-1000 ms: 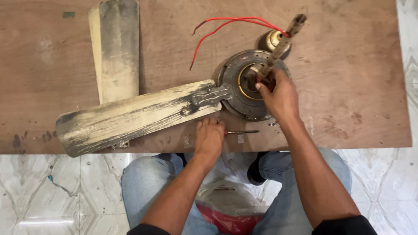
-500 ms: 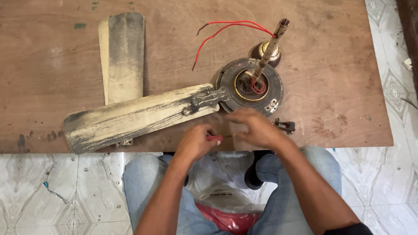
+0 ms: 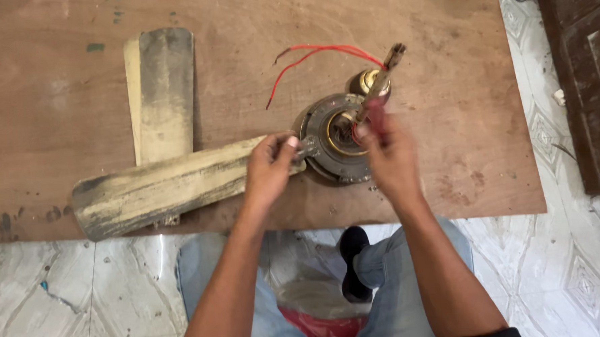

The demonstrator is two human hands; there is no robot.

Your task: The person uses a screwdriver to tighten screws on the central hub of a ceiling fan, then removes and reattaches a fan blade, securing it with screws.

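Half a second ago both hands were down at the near edge of the board; now both are up at the fan; the left hand (image 3: 270,168) has gone to the blade's metal arm and the right hand (image 3: 388,159) to the middle of the motor.

The wooden board (image 3: 457,60) lies on a tiled floor (image 3: 69,293); on it is a dirty fan blade (image 3: 162,188) joined to the round motor (image 3: 332,143), and a loose blade (image 3: 161,87) lies behind it, touching it; red wires (image 3: 308,53) curl out from the rod (image 3: 382,77).

The left hand is pinched shut on the blade bracket (image 3: 304,148); the right hand is closed around a red-handled tool (image 3: 373,113), blurry, so its tip is hard to see.

This looks like work on the blade's screws; the tool tip must sit square in the screw while the left hand stops the blade from turning.
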